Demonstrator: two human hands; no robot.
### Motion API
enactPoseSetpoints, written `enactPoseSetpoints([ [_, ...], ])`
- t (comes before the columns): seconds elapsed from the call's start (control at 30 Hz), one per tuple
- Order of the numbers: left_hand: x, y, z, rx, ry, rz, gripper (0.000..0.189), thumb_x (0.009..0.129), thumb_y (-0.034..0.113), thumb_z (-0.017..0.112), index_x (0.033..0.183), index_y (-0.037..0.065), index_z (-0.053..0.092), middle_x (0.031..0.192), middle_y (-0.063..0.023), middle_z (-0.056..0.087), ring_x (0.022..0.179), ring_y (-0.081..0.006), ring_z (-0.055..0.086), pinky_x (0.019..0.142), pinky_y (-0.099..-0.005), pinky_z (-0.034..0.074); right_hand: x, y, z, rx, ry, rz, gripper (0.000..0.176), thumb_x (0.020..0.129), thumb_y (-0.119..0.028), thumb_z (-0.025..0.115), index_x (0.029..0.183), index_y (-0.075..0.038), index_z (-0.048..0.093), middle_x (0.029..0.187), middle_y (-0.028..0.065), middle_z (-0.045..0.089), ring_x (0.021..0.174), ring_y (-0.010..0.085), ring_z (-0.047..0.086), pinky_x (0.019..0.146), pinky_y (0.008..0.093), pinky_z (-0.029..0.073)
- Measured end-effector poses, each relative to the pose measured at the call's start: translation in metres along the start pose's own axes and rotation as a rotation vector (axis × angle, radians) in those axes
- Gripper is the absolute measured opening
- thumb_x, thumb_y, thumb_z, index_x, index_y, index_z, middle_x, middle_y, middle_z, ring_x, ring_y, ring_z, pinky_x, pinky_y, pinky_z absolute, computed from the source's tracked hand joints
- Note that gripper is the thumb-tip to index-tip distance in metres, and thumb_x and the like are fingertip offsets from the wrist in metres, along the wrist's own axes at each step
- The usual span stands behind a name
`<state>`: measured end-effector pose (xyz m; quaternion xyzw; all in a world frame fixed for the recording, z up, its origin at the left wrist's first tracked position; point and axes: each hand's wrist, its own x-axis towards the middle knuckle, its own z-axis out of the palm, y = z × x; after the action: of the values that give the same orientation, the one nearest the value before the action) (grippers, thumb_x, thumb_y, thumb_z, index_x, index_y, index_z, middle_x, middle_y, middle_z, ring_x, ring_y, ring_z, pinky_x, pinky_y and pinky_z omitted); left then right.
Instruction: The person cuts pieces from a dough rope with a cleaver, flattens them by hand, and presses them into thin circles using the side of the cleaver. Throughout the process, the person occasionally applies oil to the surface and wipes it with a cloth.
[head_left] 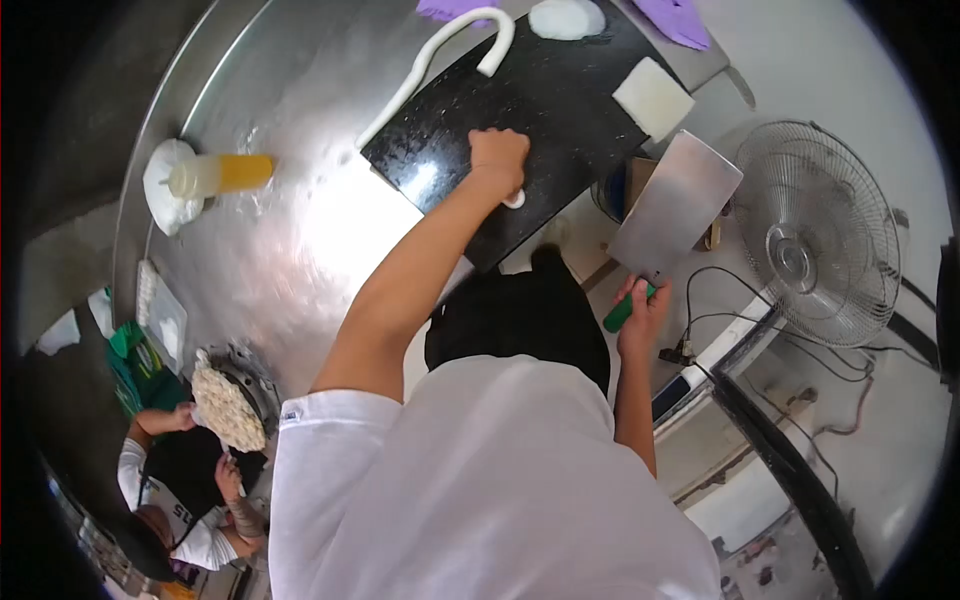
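Observation:
My left hand (498, 155) is closed in a fist on the black board (590, 80). Whatever its fingers hold, if anything, is hidden. A small white piece that looks like dough (515, 200) shows beside my left wrist. Off the board's near right side, my right hand (645, 308) grips the green handle of a wide-bladed cleaver (676, 200), blade pointing away from me. A long white dough rope (420, 68) curves across the board's far left edge. At the far end sits a white dough lump (566, 18), and a white square piece (653, 98) lies at the right corner.
A squeeze bottle with yellow liquid (245, 172) is beside a white bundle (172, 188) on the metal table (260, 270). Purple cloth-like items (675, 20) lie beyond the board. A fan (795, 250) and loose cables are at right. Lower left, another person holds a pale, lumpy mass (228, 405).

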<state>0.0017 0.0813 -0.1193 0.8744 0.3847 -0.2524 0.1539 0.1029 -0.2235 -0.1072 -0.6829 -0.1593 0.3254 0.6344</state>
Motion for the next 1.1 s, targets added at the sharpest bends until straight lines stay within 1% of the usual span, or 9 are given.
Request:
enactPoseSetpoints([
  [0.17, 0.010, -0.007, -0.011, -0.200, -0.186, 0.228, 0.046, 0.071, 0.026, 0.079, 0.111, 0.009, 0.066, 0.108, -0.0136, 0.072, 0.112, -0.0357, 0.066, 0.091, -0.0407, 0.052, 0.018, -0.018, -0.030, 0.078, 0.077, 0.068, 0.023, 0.104, -0.028, 0.060, 0.106, -0.006, 0.054, 0.080, 0.0032, 0.057, 0.063, 0.0109, 0.054, 0.055, 0.0276, 0.044],
  [0.23, 0.020, 0.003, 0.004, -0.693, 0.149, 0.035, 0.064, 0.072, 0.033, 0.076, 0.129, 0.009, 0.059, 0.123, -0.0119, 0.068, 0.129, -0.0334, 0.054, 0.106, -0.0463, 0.043, 0.032, -0.025, -0.033, 0.036, -0.003, 0.069, 0.021, 0.103, -0.027, 0.060, 0.100, -0.006, 0.058, 0.077, 0.0024, 0.056, 0.056, 0.0109, 0.052, 0.051, 0.0276, 0.042],
  [0.27, 0.025, 0.016, 0.022, -0.763, 0.406, -0.018, 0.072, 0.081, 0.043, 0.071, 0.141, 0.010, 0.048, 0.146, -0.0139, 0.050, 0.146, -0.0329, 0.032, 0.120, -0.0512, 0.023, 0.040, -0.027, -0.033, 0.048, -0.008, 0.063, 0.021, 0.103, -0.027, 0.060, 0.100, -0.006, 0.058, 0.077, 0.0024, 0.056, 0.056, 0.0109, 0.052, 0.051, 0.0276, 0.042],
  [0.37, 0.038, 0.040, 0.083, -0.402, 0.804, 0.001, 0.079, 0.086, 0.054, 0.066, 0.147, 0.008, 0.042, 0.156, -0.0166, 0.036, 0.149, -0.0363, 0.024, 0.120, -0.0576, 0.013, 0.067, -0.033, -0.031, 0.105, 0.013, 0.089, 0.022, 0.103, -0.026, 0.059, 0.098, -0.005, 0.060, 0.075, 0.0021, 0.055, 0.052, 0.0109, 0.050, 0.047, 0.0276, 0.041],
  [0.4, 0.030, 0.045, 0.074, -0.339, 0.704, 0.005, 0.086, 0.088, 0.062, 0.061, 0.149, 0.006, 0.038, 0.161, -0.0185, 0.026, 0.151, -0.0385, 0.018, 0.121, -0.0591, 0.008, 0.080, -0.036, -0.029, 0.101, 0.024, 0.045, 0.025, 0.105, -0.029, 0.056, 0.094, -0.006, 0.056, 0.069, 0.0022, 0.053, 0.050, 0.0117, 0.050, 0.046, 0.0279, 0.041],
  [0.7, 0.020, 0.028, 0.072, -0.432, 0.766, 0.209, 0.090, 0.079, 0.071, 0.062, 0.136, 0.003, 0.050, 0.155, -0.0194, 0.038, 0.147, -0.0378, 0.030, 0.119, -0.0588, 0.014, 0.205, -0.039, -0.009, 0.228, 0.105, -0.139, 0.035, 0.103, -0.037, 0.056, 0.091, -0.005, 0.059, 0.073, 0.0025, 0.058, 0.053, 0.0098, 0.054, 0.047, 0.0268, 0.043],
  [0.87, 0.021, 0.021, 0.080, -0.489, 0.769, 0.284, 0.090, 0.074, 0.077, 0.060, 0.124, 0.003, 0.054, 0.151, -0.0216, 0.042, 0.141, -0.0386, 0.037, 0.116, -0.0595, 0.017, 0.273, 0.026, 0.007, -0.722, 0.147, -0.045, 0.055, 0.096, -0.048, 0.064, 0.100, 0.006, 0.066, 0.091, 0.0291, 0.068, 0.087, 0.0477, 0.064, 0.082, 0.0485, 0.049],
  [1.03, 0.021, 0.020, 0.071, -0.456, 0.659, 0.296, 0.090, 0.062, 0.075, 0.073, 0.114, 0.004, 0.056, 0.147, -0.0198, 0.046, 0.137, -0.0389, 0.041, 0.114, -0.0594, 0.020, 0.271, 0.019, 0.012, -0.708, 0.152, 0.108, 0.055, 0.096, -0.048, 0.064, 0.102, 0.007, 0.066, 0.093, 0.0272, 0.069, 0.087, 0.0426, 0.066, 0.082, 0.0456, 0.050],
  [1.1, 0.024, 0.020, 0.071, -0.469, 0.678, 0.290, 0.090, 0.057, 0.072, 0.078, 0.113, 0.004, 0.057, 0.145, -0.0191, 0.047, 0.135, -0.0391, 0.043, 0.112, -0.0593, 0.023, 0.268, 0.010, 0.022, -0.448, 0.237, -0.096, 0.057, 0.095, -0.049, 0.065, 0.103, 0.007, 0.066, 0.093, 0.0267, 0.070, 0.086, 0.0411, 0.066, 0.082, 0.0453, 0.050],
])
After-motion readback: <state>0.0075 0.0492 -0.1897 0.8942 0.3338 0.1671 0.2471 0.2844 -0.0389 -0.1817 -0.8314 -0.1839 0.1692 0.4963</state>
